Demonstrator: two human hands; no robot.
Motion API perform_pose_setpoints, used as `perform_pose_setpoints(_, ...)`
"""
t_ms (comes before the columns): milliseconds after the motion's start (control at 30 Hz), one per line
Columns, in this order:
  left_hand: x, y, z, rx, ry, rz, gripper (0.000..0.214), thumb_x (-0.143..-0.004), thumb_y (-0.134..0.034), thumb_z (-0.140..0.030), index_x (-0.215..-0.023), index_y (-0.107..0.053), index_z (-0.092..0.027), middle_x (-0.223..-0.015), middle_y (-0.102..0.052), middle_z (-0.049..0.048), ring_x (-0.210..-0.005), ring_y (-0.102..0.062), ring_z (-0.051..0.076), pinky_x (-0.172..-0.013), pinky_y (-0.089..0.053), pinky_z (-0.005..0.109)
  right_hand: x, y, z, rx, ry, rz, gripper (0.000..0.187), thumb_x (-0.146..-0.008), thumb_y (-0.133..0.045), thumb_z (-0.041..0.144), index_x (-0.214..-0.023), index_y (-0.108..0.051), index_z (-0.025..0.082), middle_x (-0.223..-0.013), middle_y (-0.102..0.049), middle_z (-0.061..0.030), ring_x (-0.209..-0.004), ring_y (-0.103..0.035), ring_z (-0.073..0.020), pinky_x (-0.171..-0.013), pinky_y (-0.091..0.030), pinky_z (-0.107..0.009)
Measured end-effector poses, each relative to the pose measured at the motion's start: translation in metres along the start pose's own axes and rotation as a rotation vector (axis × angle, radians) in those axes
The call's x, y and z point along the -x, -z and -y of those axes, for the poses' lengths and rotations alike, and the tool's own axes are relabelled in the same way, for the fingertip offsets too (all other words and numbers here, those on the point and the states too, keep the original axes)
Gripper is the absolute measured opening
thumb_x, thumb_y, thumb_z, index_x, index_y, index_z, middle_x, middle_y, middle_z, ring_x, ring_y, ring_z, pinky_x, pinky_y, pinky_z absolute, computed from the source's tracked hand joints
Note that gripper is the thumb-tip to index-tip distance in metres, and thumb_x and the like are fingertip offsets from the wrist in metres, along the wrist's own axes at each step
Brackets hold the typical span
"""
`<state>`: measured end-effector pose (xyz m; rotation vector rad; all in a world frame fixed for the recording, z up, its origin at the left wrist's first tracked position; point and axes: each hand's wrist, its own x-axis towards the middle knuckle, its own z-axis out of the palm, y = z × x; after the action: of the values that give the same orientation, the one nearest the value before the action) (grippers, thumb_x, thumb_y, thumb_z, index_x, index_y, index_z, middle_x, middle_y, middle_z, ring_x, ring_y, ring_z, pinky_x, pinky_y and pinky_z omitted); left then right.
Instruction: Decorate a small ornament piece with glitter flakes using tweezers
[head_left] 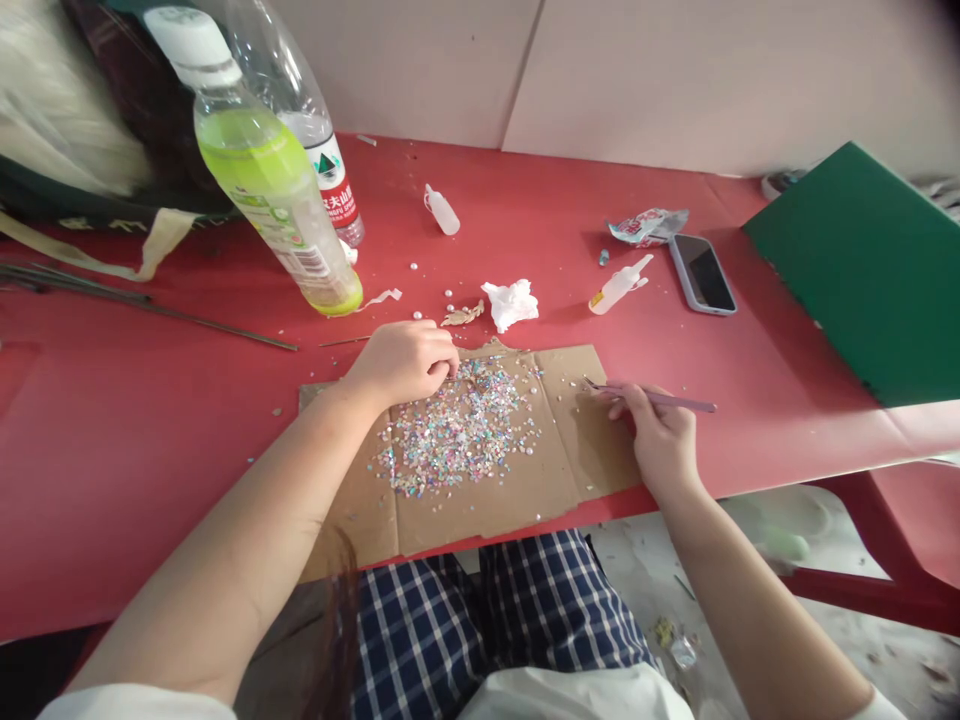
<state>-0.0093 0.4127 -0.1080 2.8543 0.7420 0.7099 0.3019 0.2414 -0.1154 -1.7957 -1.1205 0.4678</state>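
Observation:
Colourful small sequins and beads (461, 430) lie spread in a heap on a flat piece of brown cardboard (600, 450). My right hand (660, 430) grips a pair of pinkish-purple tweezers (679, 401) over the right part of the cardboard, their tip pointing left toward a few loose beads. At the upper left edge of the heap is my left hand (412, 362), its fingers curled closed. Whatever those fingers hold, if anything, is hidden. A crumpled white tissue (511, 304) and a small leaf-shaped piece (463, 315) lie just beyond the cardboard.
At the left back stand a bottle of green drink (274, 190) and a clear water bottle (330, 165). Two small glue bottles (442, 212) sit on the red table (480, 200). A phone (703, 275), a torn wrapper (649, 227) and a green board (862, 270) are on the right.

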Motion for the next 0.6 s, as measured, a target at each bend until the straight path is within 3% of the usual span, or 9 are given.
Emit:
perform_pose_setpoints(200,0.0003,-0.0001,0.0008,0.002,0.000,0.004,0.035,-0.084,-0.047,-0.011,-0.071,-0.075,-0.026,-0.075,-0.076,-0.0035,-0.075,-0.067,0.017,-0.069,-0.049,0.033,0.0006,0.0004,0.0014,-0.018,0.013,0.000,0.036,-0.094,-0.060,0.050,-0.086,-0.079,0.021,-0.079,-0.078,-0.0073,-0.072,-0.070,-0.0231,-0.077,-0.059,-0.042)
perform_pose_setpoints(600,-0.0003,-0.0017,0.0003,0.008,-0.001,-0.012,0.034,-0.083,-0.048,-0.011,-0.070,-0.075,-0.026,-0.074,-0.076,-0.0034,-0.075,-0.066,0.018,-0.067,-0.047,0.033,0.0031,0.0010,-0.0006,0.044,0.065,0.031,0.038,-0.097,-0.060,0.052,-0.081,-0.077,0.022,-0.093,-0.082,-0.0110,-0.082,-0.074,-0.0250,-0.079,-0.060,-0.042)
